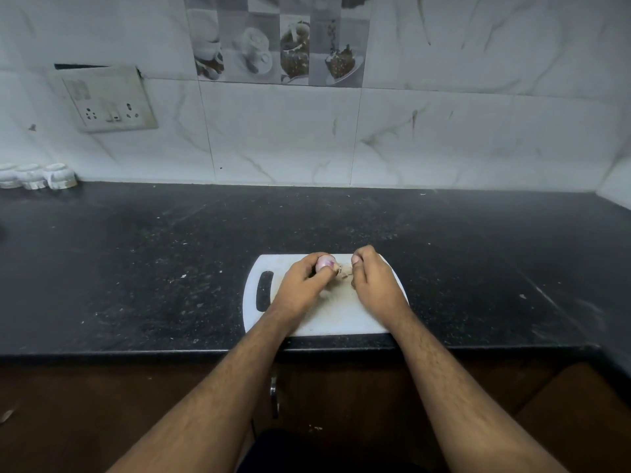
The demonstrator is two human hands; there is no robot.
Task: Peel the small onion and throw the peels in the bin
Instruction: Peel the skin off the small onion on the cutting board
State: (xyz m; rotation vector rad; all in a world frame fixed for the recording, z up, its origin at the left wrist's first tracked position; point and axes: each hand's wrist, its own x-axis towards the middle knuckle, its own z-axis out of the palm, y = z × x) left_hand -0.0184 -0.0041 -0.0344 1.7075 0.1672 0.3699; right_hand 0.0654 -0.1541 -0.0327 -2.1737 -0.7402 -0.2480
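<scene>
A small pinkish onion (324, 262) is held in my left hand (304, 285) just above the white cutting board (317, 319), near the board's far edge. My right hand (374, 283) sits close to the right of the onion, thumb and forefinger pinched together; whether a bit of peel is between them is too small to tell. Thin brownish peel scraps (345, 273) lie on the board between the two hands. No bin is in view.
The board lies at the front edge of a black speckled counter (136, 268). White ceramic pieces (37, 175) stand at the far left by the tiled wall. A socket plate (109, 100) hangs on the wall. Brown cabinet fronts (102, 404) are below.
</scene>
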